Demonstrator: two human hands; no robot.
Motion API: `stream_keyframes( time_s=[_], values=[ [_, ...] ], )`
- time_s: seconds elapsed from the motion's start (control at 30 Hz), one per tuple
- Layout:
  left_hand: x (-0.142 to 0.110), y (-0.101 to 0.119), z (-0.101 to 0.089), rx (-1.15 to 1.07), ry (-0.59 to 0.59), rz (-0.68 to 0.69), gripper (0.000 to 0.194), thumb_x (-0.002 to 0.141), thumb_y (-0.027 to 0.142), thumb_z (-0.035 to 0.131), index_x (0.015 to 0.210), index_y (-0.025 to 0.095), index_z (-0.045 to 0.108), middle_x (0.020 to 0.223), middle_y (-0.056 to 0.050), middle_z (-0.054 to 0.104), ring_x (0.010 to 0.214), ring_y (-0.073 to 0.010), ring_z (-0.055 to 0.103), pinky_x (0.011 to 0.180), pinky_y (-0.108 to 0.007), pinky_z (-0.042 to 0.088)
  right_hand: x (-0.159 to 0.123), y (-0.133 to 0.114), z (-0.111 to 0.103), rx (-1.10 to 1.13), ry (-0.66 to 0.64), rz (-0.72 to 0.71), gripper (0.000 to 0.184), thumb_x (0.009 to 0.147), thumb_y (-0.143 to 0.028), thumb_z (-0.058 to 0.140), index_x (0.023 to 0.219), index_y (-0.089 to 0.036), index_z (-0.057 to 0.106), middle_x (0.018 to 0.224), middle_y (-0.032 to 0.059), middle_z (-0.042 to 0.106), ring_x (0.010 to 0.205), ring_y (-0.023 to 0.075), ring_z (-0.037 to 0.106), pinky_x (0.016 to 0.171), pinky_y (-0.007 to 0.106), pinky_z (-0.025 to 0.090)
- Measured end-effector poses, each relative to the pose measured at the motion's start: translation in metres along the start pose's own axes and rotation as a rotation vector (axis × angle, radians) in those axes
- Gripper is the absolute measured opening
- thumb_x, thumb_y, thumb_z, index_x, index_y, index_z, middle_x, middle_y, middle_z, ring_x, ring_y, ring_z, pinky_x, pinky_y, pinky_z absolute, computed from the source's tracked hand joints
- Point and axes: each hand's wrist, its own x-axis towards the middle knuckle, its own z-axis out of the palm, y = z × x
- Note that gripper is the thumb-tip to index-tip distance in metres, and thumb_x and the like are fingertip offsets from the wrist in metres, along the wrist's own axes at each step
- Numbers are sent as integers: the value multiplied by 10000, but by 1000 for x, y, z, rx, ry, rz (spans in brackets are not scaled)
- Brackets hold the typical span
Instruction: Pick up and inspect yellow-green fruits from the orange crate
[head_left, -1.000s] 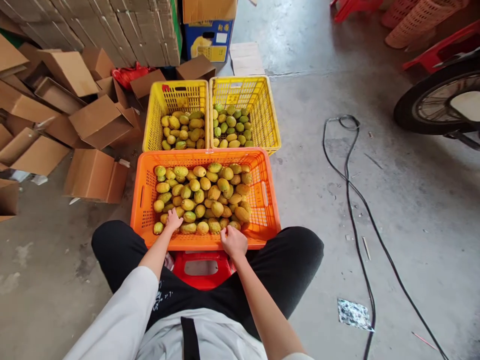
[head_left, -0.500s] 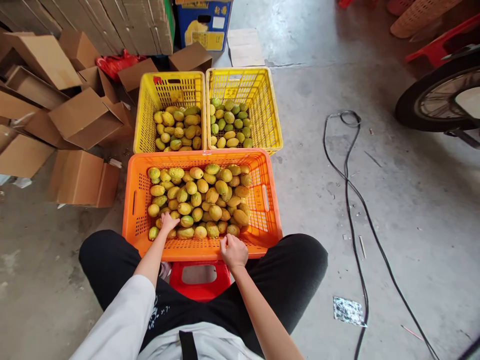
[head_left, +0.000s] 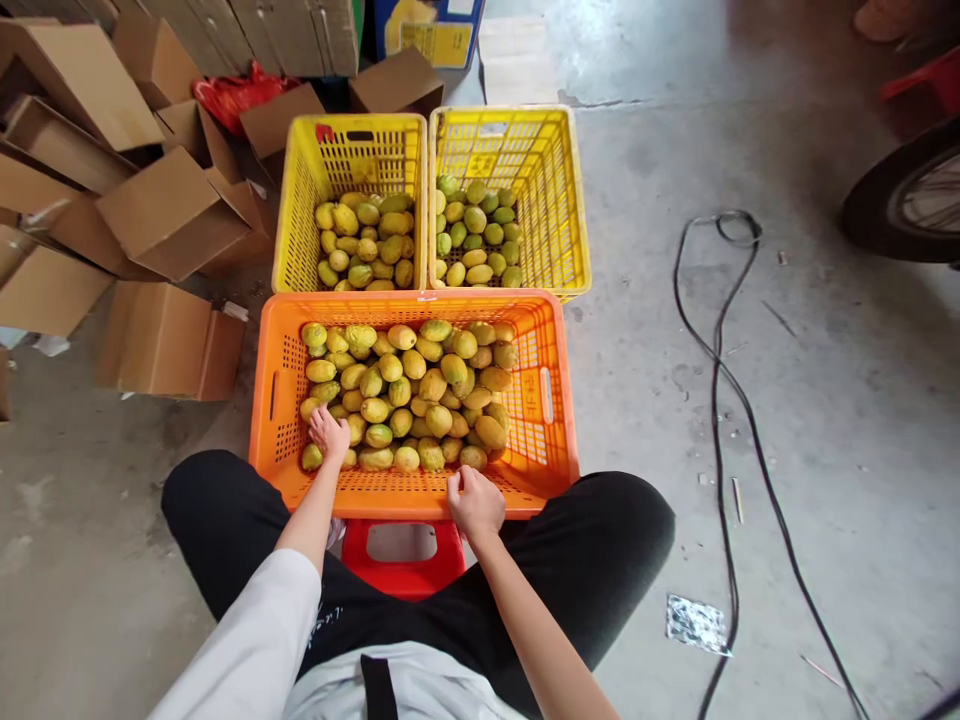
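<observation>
An orange plastic crate [head_left: 271, 480] stands in front of me, holding many oval yellow-green fruits [head_left: 433, 385] that look like small papayas. My left hand [head_left: 328, 434] lies over the fruits at the crate's near left, palm down. Its fingers are stretched out and somewhat apart, touching fruit without a grip around one. At the crate's front rim, right of its middle, rests my right hand [head_left: 476, 502], curled into a loose fist with no fruit visible in it. The underside of each hand is hidden.
Two yellow crates [head_left: 429, 200] with similar fruits adjoin the orange crate's far side. Cardboard boxes [head_left: 169, 215] are heaped at left. Part of a red stool [head_left: 401, 582] shows between my knees. On the right are a black cable [head_left: 716, 400] and a wheel [head_left: 911, 200].
My left hand has shifted slightly left over the fruits, and its fingers have spread. My right hand stays closed at the front rim. The whole view has tilted and shifted a little.
</observation>
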Motion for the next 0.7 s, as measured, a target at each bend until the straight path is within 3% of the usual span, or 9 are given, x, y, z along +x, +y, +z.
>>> stream_keyframes(
  time_s=[0.17,0.27,0.43,0.7],
  values=[
    [13,1,-7,191,-15,182,629,865,174,540,1481,59,481,1585,-275,479,1489,-394,428,1257,-589,275,1,-4,-5,19,-48,48,228,978,-229,559,851,-172,739,834,51,738,694,143,572,629,309,227],
    [31,12,-11,232,-90,192,664,862,185,561,1505,53,455,1589,-283,482,1525,-383,398,1290,-595,199,2,-5,-9,21,-79,69,225,981,-234,558,865,-173,742,847,52,741,704,146,574,627,311,221],
    [64,26,-18,258,-223,68,578,905,280,592,1448,104,501,1518,-270,555,1495,-383,451,1261,-564,273,1,-7,-14,17,-121,94,227,988,-242,558,872,-176,742,873,55,753,710,144,583,627,305,226],
    [83,12,-17,333,-309,98,618,843,346,676,1376,146,436,1450,-267,580,1433,-412,500,1130,-527,397,3,-8,-14,16,-158,117,244,1002,-251,538,890,-183,744,907,67,774,752,162,639,637,294,275]
  ],
)
